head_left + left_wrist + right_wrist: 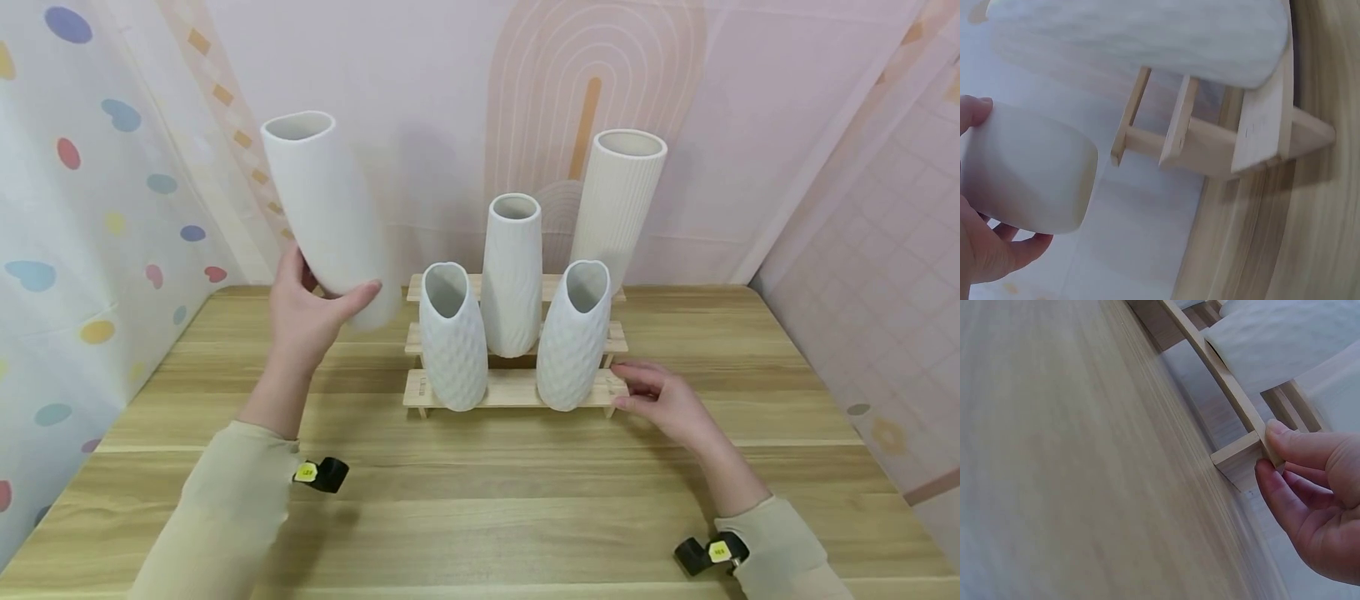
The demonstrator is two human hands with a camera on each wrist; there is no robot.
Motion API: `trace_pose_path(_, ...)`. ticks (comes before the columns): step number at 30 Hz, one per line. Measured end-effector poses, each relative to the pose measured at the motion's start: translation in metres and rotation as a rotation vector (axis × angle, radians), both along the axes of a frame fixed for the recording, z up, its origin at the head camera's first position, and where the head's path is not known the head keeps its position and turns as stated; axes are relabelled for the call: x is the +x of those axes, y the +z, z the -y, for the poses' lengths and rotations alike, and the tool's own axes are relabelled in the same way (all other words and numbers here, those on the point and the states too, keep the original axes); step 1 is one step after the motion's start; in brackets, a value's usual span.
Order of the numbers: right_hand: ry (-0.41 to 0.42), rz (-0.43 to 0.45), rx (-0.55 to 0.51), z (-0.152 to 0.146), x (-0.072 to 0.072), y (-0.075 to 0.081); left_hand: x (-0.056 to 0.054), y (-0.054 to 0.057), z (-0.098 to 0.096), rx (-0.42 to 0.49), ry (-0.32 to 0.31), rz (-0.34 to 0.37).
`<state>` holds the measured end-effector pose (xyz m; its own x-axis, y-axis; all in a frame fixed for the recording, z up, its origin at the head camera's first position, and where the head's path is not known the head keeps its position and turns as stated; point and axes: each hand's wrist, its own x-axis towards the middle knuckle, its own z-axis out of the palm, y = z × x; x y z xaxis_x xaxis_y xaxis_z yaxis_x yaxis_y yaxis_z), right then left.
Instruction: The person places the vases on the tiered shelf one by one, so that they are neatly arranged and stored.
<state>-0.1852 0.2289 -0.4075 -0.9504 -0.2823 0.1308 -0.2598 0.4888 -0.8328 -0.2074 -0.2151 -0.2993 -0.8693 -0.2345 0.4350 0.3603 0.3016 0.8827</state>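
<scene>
My left hand [303, 312] grips a tall smooth white vase [330, 217] near its base, holding it tilted in the air left of a three-step wooden stand [513, 390]. In the left wrist view the rounded bottom of that vase [1035, 169] sits between thumb and fingers. My right hand [667, 404] pinches the right end of the stand's lowest step [1235, 394] between thumb and fingers. Two dimpled white vases with slanted mouths, one left [453, 350] and one right [572, 350], stand on that step. A textured white vase [513, 279] is on the middle step.
A tall ribbed cream vase [622, 200] stands at the right of the top step. Beneath the stand is a wood-grain table [480, 500]. Patterned cloth [435, 100] hangs behind it and at both sides.
</scene>
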Motion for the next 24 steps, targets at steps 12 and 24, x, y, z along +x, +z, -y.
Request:
trace_pose_path(12,0.002,-0.003,-0.003,-0.001,0.0,0.0,-0.02,0.002,-0.03,0.056,-0.026,0.022)
trace_pose_path(24,-0.009,-0.003,0.023,-0.002,-0.002,-0.004,-0.034,0.003,-0.043,-0.027,-0.056,0.04)
